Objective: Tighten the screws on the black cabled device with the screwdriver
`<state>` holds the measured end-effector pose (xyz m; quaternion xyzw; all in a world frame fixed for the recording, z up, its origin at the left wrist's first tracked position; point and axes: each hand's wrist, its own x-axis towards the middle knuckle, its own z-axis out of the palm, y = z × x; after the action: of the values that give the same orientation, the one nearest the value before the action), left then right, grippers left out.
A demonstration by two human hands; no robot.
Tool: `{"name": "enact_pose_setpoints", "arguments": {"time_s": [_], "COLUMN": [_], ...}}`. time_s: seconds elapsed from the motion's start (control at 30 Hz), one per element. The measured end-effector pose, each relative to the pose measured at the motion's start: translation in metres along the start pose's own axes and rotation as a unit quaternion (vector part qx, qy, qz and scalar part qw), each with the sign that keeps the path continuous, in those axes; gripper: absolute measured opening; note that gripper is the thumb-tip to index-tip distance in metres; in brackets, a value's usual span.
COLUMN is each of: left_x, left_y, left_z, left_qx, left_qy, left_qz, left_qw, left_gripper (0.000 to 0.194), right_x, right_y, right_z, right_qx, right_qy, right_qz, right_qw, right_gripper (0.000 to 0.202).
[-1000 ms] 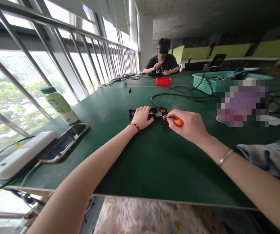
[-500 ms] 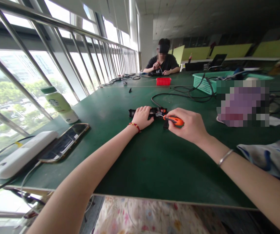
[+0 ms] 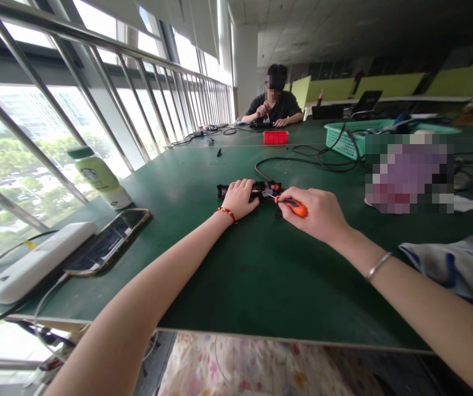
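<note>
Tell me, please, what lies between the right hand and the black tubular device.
The head view shows the thin metal shaft of an orange-handled screwdriver there.

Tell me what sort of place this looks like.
Probably an office used partly as a workshop: low yellow-green partition panels and a black office chair stand in the background, and at the long green table the right hand holds a screwdriver with an orange-and-black handle.
</note>
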<state>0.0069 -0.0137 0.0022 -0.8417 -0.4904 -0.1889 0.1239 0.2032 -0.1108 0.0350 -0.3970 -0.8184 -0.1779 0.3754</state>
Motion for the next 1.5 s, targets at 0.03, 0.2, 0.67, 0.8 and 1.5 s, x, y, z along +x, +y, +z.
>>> {"name": "enact_pose_setpoints", "arguments": {"time_s": [0.03,0.2,0.67,0.8,1.5], "left_x": [0.0001,0.0001,0.0000,0.0000,-0.0005], "left_y": [-0.0002,-0.0002,-0.0004,0.0000,-0.0013], "left_z": [0.0004,0.0008,0.0012,0.0008,0.0013], "left_qx": [0.000,0.003,-0.001,-0.003,-0.001], "left_qy": [0.000,0.003,0.001,0.001,0.004], "left_qz": [0.000,-0.001,-0.002,-0.002,0.002], "left_qw": [1.000,1.000,1.000,1.000,1.000], "left_gripper": [0.039,0.040,0.040,0.039,0.039], "right_x": [-0.0002,0.0002,0.0006,0.0004,-0.0005], "right_y": [0.0000,-0.0012,-0.0015,-0.0023,0.0027], "right_z": [0.0003,-0.0010,-0.0007,-0.0022,-0.0024], "right_qx": [0.001,0.017,0.013,0.029,-0.001], "right_qy": [0.000,0.033,0.027,0.046,0.027], "right_qz": [0.003,0.014,0.025,0.017,0.053], "right_qw": [1.000,0.999,0.999,0.998,0.998], "right_gripper": [0.014,0.023,0.018,0.028,0.016]}}
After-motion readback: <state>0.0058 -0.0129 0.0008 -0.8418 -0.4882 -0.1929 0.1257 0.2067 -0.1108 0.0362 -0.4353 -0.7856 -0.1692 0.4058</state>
